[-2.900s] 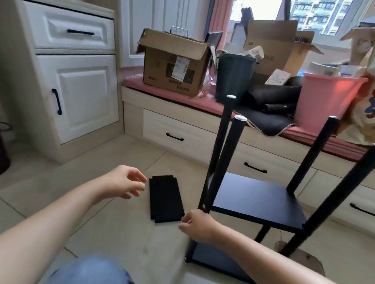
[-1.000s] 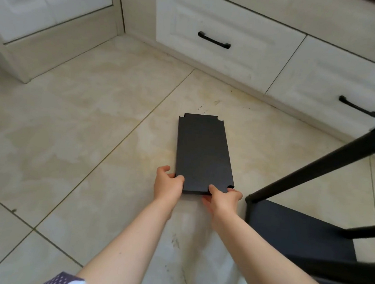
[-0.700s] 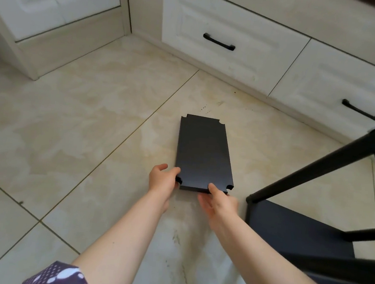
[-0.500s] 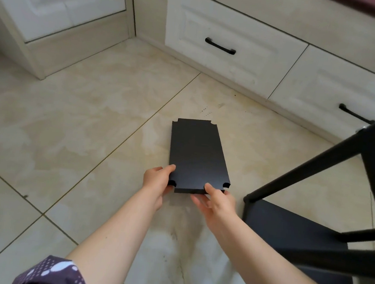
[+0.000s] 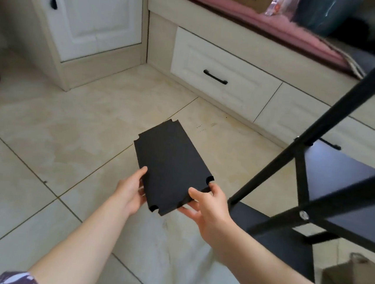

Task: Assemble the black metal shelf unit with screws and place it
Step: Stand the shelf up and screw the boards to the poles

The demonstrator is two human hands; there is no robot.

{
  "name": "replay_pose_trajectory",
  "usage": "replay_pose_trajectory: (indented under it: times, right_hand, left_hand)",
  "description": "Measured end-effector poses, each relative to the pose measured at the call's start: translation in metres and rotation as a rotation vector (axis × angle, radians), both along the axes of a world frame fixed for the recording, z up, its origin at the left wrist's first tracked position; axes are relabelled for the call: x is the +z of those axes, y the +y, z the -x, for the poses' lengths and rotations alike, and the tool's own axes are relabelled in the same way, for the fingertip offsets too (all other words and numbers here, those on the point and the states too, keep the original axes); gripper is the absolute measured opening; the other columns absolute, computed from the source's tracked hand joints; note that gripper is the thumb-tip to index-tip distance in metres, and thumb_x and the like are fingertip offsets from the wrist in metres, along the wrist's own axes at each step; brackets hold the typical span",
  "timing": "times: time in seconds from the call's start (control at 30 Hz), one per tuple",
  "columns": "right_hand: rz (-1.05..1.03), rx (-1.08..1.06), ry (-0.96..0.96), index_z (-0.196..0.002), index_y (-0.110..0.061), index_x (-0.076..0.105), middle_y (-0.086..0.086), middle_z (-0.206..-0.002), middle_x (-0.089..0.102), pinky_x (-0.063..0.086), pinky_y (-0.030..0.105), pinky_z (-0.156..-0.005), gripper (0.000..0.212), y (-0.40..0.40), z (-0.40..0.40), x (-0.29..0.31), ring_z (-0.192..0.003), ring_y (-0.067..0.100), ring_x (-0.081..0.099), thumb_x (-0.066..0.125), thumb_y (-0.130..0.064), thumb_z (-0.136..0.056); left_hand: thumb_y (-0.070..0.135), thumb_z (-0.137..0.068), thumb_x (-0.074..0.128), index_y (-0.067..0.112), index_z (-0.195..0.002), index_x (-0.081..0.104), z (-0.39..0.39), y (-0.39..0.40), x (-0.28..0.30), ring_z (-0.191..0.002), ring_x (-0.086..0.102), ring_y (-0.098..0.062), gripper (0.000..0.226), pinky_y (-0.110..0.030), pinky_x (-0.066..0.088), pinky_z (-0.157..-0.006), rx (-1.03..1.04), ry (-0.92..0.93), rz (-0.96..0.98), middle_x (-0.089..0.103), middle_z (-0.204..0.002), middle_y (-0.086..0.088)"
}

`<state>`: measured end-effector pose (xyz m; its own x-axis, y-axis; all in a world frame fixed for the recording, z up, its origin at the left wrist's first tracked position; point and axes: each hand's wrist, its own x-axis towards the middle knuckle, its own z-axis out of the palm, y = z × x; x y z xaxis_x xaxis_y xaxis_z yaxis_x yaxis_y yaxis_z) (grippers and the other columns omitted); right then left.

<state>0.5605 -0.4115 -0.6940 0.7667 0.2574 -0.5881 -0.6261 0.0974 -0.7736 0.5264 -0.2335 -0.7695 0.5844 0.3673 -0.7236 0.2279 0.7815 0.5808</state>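
Between left hand (image 5: 130, 191), right hand (image 5: 208, 203), shelf panel (image 5: 172, 166)

There is only one view, from the camera on my head, looking forward and steeply down at the tiled floor (image 5: 46, 143) in front of me. My forearms run up from the bottom edge to my left hand (image 5: 130, 190) and right hand (image 5: 210, 202), close below the lens at mid-frame. The window bench (image 5: 245, 63) crosses the top edge, bowed by the wide lens; its far right end looks blurred, I think.
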Motion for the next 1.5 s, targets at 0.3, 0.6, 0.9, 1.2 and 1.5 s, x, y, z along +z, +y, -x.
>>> replay_pose_trajectory:
  times: [0.3, 0.6, 0.9, 1.2, 1.5]
  right_hand:
    - [-0.132, 0.108, 0.132, -0.117, -0.004, 0.054, 0.017, -0.110, 0.067, 0.060, 0.047, -0.061, 0.025, -0.021, 0.041, 0.112, -0.087, 0.034, 0.074, 0.051, 0.008, -0.095]
    - [-0.178, 0.255, 0.145, -0.098, -0.003, 0.053, 0.018, -0.080, 0.072, 0.060, 0.044, -0.060, 0.007, -0.082, 0.077, 0.224, -0.079, 0.035, 0.074, 0.054, 0.001, -0.093]
    - [-0.187, 0.266, 0.006, -0.083, -0.005, 0.053, 0.015, -0.076, 0.065, 0.058, 0.036, -0.056, 0.009, -0.141, 0.108, 0.311, -0.064, 0.030, 0.071, 0.056, -0.001, -0.091]
    - [-0.117, 0.046, -0.276, -0.090, -0.004, 0.062, 0.013, -0.076, 0.065, 0.057, 0.026, -0.052, 0.009, -0.206, 0.126, 0.383, -0.058, 0.021, 0.064, 0.065, -0.012, -0.093]
    - [-0.110, -0.093, -0.447, -0.094, -0.004, 0.055, 0.011, -0.088, 0.054, 0.056, 0.042, -0.076, 0.014, -0.272, 0.089, 0.444, -0.079, 0.026, 0.064, 0.060, 0.007, -0.087]
  left_hand:
    - [0.023, -0.099, 0.062, 0.004, -0.129, 0.057, 0.055, 0.022, 0.129, -0.084, 0.065, -0.021, 0.036, -0.032, 0.057, -0.055, 0.086, -0.119, -0.108, 0.066, -0.101, -0.008]
    - [0.031, -0.100, 0.061, 0.007, -0.133, 0.055, 0.122, 0.036, 0.248, -0.080, 0.070, -0.022, 0.042, -0.030, 0.057, -0.051, 0.070, -0.156, -0.286, 0.068, -0.103, -0.010]
    - [0.026, -0.101, 0.054, 0.012, -0.094, 0.057, 0.172, -0.010, 0.355, -0.050, 0.070, -0.016, 0.016, -0.026, 0.055, -0.043, 0.074, -0.301, -0.393, 0.071, -0.073, -0.007]
    - [0.019, -0.099, 0.054, 0.012, -0.093, 0.058, 0.195, -0.073, 0.429, -0.052, 0.070, -0.013, 0.010, -0.022, 0.056, -0.048, -0.077, -0.452, -0.527, 0.069, -0.068, -0.002]
    - [0.020, -0.096, 0.059, 0.020, -0.098, 0.064, 0.134, -0.138, 0.496, -0.061, 0.073, -0.019, 0.006, -0.026, 0.058, -0.053, -0.257, -0.582, -0.646, 0.063, -0.086, -0.005]
